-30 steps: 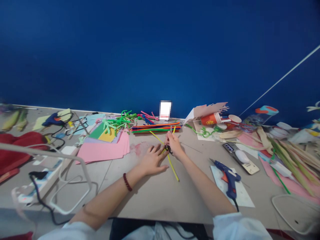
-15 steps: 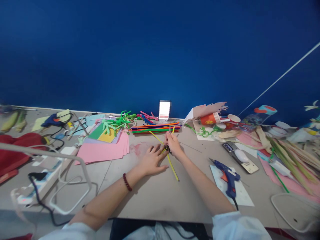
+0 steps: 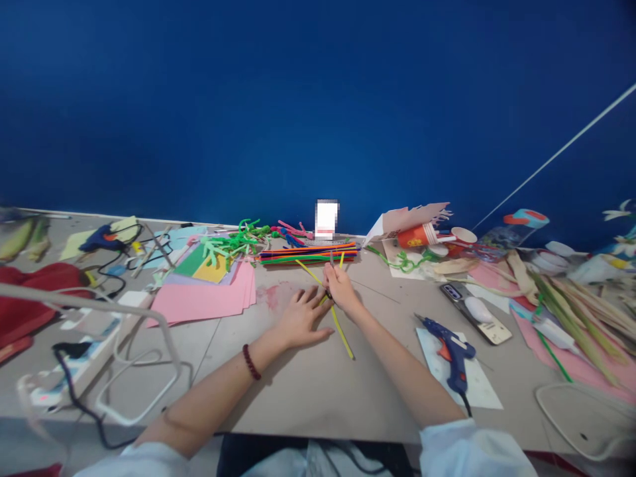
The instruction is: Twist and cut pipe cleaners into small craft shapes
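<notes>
My right hand (image 3: 342, 290) stands over the grey tabletop (image 3: 308, 391), pinching small scissors (image 3: 331, 260) whose dark tip points up and whose black finger loops are mostly hidden by my fingers. A yellow pipe cleaner (image 3: 343, 338) runs diagonally under my hands, and a short yellow end (image 3: 342, 260) rises beyond my right hand. My left hand (image 3: 303, 318) lies spread on the tabletop, holding nothing, with its fingertips close to the yellow pipe cleaner. A dark red bead bracelet (image 3: 251, 362) circles my left wrist.
A bundle of multicoloured pipe cleaners (image 3: 308, 253) lies just beyond my hands. Pink paper sheets (image 3: 203, 298) lie to the left. A blue hot glue gun (image 3: 451, 351) rests on white paper to the right. A phone (image 3: 474, 313) and dried leaves (image 3: 571, 324) lie further right.
The scissors tip has tilted left, and my right fingers now cover most of the black loops. My left hand stays in place, and the whole view has shifted slightly.
</notes>
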`<state>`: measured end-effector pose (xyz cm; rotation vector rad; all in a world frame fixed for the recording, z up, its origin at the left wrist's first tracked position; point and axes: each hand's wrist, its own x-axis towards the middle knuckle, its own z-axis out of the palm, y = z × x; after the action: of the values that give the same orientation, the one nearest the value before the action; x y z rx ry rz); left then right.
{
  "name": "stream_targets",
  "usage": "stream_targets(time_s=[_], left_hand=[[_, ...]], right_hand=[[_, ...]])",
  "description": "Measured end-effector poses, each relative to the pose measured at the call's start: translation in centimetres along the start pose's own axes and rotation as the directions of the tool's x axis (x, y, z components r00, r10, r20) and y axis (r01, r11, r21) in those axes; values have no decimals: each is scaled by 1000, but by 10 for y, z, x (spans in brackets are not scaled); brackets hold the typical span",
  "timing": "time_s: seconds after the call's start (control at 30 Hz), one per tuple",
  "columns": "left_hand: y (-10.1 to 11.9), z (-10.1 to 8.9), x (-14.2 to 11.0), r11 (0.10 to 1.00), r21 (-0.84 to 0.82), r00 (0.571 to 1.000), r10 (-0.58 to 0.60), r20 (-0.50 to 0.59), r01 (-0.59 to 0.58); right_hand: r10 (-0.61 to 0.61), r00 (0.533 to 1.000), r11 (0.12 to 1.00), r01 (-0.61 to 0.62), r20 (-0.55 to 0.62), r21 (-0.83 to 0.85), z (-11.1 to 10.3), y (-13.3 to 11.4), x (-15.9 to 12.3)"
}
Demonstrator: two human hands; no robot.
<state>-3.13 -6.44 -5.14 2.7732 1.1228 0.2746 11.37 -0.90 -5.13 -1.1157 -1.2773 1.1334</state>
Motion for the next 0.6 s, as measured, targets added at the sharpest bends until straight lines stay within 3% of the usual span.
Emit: stream_targets(time_s=[0.17,0.6], left_hand=[[1,-2,0,1000,4,1000,-3,-13,3],[1,0,0,1000,14,1000,-10,-6,11]], right_hand=[[-49,999,992,48,-7,-115,1,-1,-1],[-33,999,987,35,20,-154,0,4,5]])
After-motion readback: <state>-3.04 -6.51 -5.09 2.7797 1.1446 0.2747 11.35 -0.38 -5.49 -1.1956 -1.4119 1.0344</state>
